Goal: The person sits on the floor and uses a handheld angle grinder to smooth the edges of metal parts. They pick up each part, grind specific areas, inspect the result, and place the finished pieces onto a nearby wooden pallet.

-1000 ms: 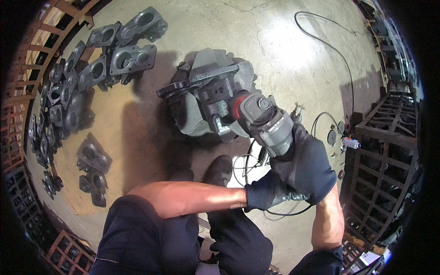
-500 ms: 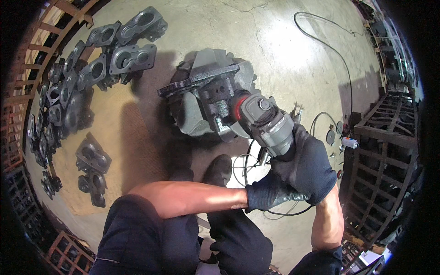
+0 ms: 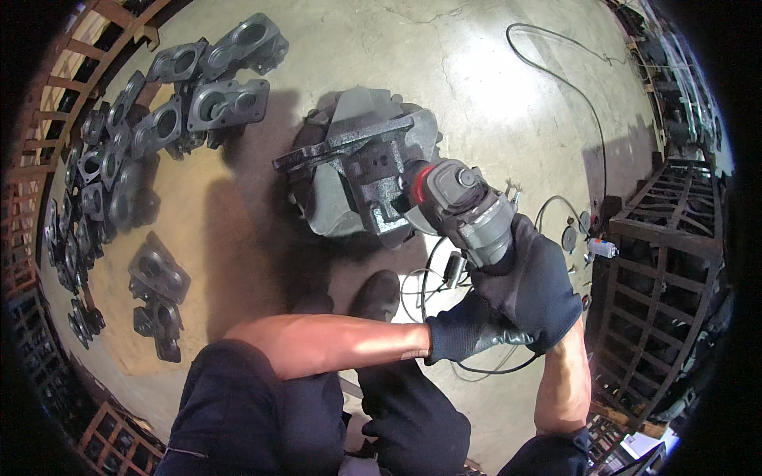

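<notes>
An angle grinder (image 3: 486, 224) with a red ring near its head is held in both of my dark gloved hands. My right hand (image 3: 541, 282) is wrapped round the grinder's body from the right. My left hand (image 3: 475, 325) closes on its rear end just below, its fingers partly hidden by the right glove. The grinder's head meets the right side of a dark metal casting (image 3: 381, 170), a flanged block resting on a rounded, lobed grey support. Whether the disc touches the metal is hard to see.
Many similar castings (image 3: 230, 107) stand at the left, some on a tan sheet (image 3: 194, 262). Metal racks line both sides, one crate (image 3: 663, 262) close at right. A black cable (image 3: 599, 119) loops across the floor. Loose discs (image 3: 569, 239) and a spray can (image 3: 603, 248) lie right.
The grinder's head has shifted slightly right, away from the casting's face, and tilted a little. Both hands keep their hold, and the casting stays in place.
</notes>
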### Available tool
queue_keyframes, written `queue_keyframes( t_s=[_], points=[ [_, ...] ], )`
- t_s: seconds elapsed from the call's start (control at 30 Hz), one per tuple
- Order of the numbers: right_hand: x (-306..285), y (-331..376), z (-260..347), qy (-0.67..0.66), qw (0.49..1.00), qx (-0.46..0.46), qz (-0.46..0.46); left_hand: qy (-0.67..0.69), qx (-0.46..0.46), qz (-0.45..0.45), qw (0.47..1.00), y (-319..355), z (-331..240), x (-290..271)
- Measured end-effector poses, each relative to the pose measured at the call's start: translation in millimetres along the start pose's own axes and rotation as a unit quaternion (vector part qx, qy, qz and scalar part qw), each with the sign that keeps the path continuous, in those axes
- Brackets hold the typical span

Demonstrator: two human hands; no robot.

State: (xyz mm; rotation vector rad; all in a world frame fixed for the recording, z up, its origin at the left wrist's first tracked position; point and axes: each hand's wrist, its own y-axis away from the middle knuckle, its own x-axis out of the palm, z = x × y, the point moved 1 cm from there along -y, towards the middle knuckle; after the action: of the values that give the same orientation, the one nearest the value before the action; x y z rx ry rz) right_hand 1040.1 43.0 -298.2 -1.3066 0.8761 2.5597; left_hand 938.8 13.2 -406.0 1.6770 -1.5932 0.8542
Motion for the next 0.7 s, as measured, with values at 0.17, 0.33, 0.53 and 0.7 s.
queue_keyframes(
  t_s=[0.17,0.33,0.53,0.7],
  points=[
    [0,-17,6,-0.001,1.000,-0.006,0.011,-0.133,0.042,-0.018,0.990,-3,-10,-15],
    [-5,-19,13,0.013,1.000,0.016,-0.001,-0.129,0.082,-0.091,0.984,-3,-11,-12],
    [-4,-13,-4,-0.034,0.999,0.014,-0.008,-0.173,0.056,-0.050,0.982,-3,-22,-4],
    [0,-18,4,0.005,1.000,0.004,0.005,-0.230,0.005,-0.047,0.972,4,-35,-11]
  ],
)
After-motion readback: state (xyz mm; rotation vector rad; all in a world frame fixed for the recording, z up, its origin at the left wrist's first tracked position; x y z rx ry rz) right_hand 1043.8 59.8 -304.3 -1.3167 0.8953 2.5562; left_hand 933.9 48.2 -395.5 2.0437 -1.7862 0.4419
